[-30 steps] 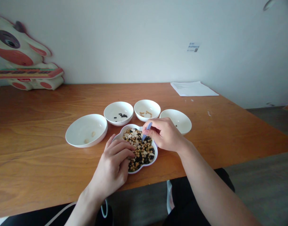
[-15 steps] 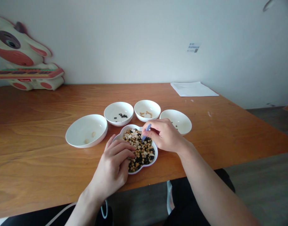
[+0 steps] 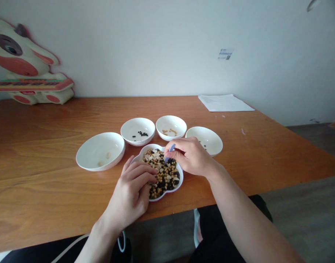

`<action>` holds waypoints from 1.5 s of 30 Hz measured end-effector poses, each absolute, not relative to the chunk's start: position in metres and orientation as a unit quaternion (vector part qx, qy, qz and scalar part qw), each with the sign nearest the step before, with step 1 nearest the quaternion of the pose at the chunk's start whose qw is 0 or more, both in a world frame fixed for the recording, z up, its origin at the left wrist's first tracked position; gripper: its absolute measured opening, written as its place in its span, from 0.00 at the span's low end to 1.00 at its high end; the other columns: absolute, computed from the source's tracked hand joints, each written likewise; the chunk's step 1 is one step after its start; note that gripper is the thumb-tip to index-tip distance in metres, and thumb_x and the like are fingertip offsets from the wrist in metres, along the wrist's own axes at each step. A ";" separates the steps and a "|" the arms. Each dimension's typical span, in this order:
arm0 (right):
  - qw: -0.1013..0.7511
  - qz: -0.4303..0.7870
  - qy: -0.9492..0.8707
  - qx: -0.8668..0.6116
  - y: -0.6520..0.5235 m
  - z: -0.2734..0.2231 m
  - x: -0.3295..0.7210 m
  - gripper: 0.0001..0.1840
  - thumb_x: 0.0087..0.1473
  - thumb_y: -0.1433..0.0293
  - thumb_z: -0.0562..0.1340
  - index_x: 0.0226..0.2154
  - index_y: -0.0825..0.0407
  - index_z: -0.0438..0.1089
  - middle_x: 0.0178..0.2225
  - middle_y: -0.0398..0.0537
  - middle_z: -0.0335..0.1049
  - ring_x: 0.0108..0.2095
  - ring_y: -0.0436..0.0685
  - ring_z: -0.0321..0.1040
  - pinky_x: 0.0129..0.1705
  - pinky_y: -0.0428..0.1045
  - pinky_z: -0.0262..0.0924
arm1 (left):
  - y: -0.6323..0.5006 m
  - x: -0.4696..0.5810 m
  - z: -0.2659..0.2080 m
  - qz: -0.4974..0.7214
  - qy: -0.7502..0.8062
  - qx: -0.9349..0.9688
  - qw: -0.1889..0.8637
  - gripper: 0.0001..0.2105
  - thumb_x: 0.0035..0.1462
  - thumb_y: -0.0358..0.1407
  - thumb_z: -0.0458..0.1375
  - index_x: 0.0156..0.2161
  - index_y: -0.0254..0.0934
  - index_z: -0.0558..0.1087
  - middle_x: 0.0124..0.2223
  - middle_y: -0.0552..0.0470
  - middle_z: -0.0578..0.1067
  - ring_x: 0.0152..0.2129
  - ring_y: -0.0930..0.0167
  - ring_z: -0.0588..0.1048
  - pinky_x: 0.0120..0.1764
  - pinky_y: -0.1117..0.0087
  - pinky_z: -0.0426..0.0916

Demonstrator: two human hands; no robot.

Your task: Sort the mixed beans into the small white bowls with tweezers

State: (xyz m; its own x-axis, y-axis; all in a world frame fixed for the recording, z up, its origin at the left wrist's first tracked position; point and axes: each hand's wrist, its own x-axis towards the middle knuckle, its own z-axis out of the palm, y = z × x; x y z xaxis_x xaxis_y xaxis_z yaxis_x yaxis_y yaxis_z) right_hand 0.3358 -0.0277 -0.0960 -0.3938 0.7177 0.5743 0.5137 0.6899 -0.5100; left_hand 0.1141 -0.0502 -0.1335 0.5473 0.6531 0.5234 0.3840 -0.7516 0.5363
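Nearest my camera, my left hand point(image 3: 134, 186) lies over the near-left side of the scalloped white tray point(image 3: 181, 179), fingers loosely curled at the mixed beans point(image 3: 167, 171) inside, and from this end I cannot tell whether they pinch any; my right hand point(image 3: 191, 156) has thumb and finger closed on a slim lilac tool point(image 3: 172, 147), tip down in that mix. Just beyond, I see the left bowl point(image 3: 87, 155) with two pale pieces, the right bowl point(image 3: 210, 135) partly behind my hand, then the black-bean bowl point(image 3: 129, 128) and tan-bean bowl point(image 3: 171, 122), with paper point(image 3: 225, 103) near the wall.
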 end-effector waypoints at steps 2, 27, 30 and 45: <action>0.409 0.125 -0.824 -0.372 -0.028 -0.095 0.336 0.06 0.57 0.75 0.62 0.29 0.55 0.71 0.28 0.43 0.76 0.26 0.46 0.68 0.30 0.42 0.58 | -0.051 0.114 -0.133 0.368 0.301 0.860 0.185 0.13 0.57 0.21 0.49 0.32 0.39 0.73 0.40 0.54 0.78 0.41 0.68 0.74 0.62 0.45 0.52; 0.450 0.119 -0.803 -0.372 -0.030 -0.092 0.339 0.08 0.59 0.74 0.61 0.28 0.56 0.71 0.27 0.44 0.75 0.26 0.46 0.69 0.31 0.41 0.60 | -0.049 0.113 -0.136 0.368 0.294 0.865 0.174 0.13 0.56 0.21 0.50 0.33 0.39 0.73 0.40 0.53 0.78 0.40 0.68 0.75 0.61 0.45 0.56; 0.449 0.122 -0.802 -0.375 -0.030 -0.093 0.339 0.08 0.59 0.74 0.61 0.28 0.56 0.72 0.27 0.43 0.75 0.26 0.46 0.68 0.31 0.41 0.59 | -0.050 0.113 -0.135 0.366 0.296 0.865 0.173 0.13 0.56 0.21 0.50 0.32 0.39 0.73 0.39 0.53 0.78 0.41 0.67 0.75 0.61 0.44 0.55; 0.455 0.124 -0.792 -0.388 -0.033 -0.088 0.341 0.08 0.59 0.73 0.60 0.28 0.54 0.71 0.26 0.42 0.75 0.25 0.47 0.68 0.29 0.43 0.59 | -0.049 0.113 -0.135 0.360 0.305 0.864 0.175 0.13 0.56 0.22 0.50 0.31 0.39 0.74 0.39 0.53 0.78 0.41 0.67 0.75 0.62 0.46 0.52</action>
State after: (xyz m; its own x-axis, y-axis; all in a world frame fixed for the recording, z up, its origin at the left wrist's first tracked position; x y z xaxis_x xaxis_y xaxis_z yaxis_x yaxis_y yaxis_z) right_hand 0.3415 -0.0326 -0.0884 -0.2857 0.7275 0.6238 0.5017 0.6682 -0.5494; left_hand 0.1132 -0.0493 -0.1348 0.5544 0.6537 0.5151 0.4014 -0.7522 0.5225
